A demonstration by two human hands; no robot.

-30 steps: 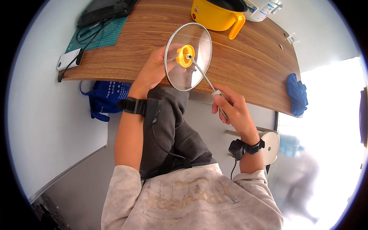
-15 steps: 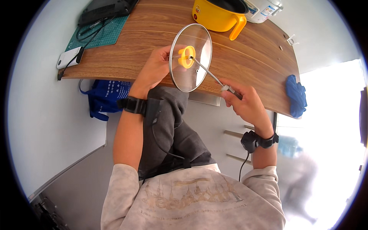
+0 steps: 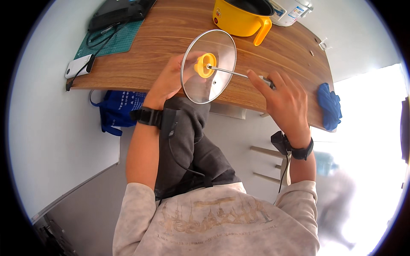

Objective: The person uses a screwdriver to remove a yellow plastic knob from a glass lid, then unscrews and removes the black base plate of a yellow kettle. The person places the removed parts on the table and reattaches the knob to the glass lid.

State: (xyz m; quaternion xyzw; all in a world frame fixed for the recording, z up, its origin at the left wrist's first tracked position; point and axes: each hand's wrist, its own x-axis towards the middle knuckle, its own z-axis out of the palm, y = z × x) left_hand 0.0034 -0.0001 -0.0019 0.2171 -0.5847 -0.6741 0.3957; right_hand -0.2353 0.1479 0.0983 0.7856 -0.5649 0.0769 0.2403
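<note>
Tilted on its edge above the table's front edge is a round glass lid [image 3: 222, 51] with a metal rim. Its yellow knob [image 3: 199, 68] shows through the glass on the left side. My left hand [image 3: 173, 77] is closed behind the lid around the knob, its fingertips partly seen through the glass. My right hand [image 3: 286, 94] grips the handle of a screwdriver [image 3: 232, 73], wrapped from above. The metal shaft runs nearly level to the left, and its tip meets the screw at the middle of the lid.
A yellow electric pot [image 3: 237, 19] with a side handle stands at the back, beside a white appliance [image 3: 284, 13]. On the left lie a green cutting mat [image 3: 119, 42], a black device [image 3: 115, 17] and a white power bank [image 3: 79, 66]. Blue cloth [image 3: 329, 106] hangs over the right edge.
My right hand has moved up and turned over the screwdriver's handle, so the shaft is now closer to level. The lid has tilted slightly, its lower part shifting left.
</note>
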